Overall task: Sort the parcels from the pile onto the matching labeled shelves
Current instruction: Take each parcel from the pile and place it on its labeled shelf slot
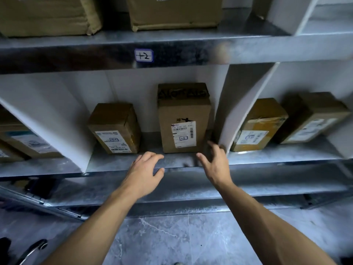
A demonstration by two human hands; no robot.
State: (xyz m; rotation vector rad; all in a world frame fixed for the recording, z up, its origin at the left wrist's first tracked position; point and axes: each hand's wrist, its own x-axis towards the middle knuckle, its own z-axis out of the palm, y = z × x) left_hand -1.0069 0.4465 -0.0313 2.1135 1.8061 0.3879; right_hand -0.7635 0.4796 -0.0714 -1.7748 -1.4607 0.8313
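Head cam, left to right: far left bay has a couple of parcels [24, 142], partly cut off by a white divider [57, 127]. The middle bay sits under a handwritten tag [143, 55] that reads something like "+2". A small parcel [114, 129] stands on the shelf [114, 163] there. My left hand [144, 169] hovers over the shelf's front edge, fingers loose and spread, holding nothing. The tall parcel [183, 119] stands upright just behind it. My right hand [215, 163] is by that parcel's lower right corner, relaxed and empty; can't tell if it touches. Past the next divider [229, 111] are 2 more parcels [257, 127].
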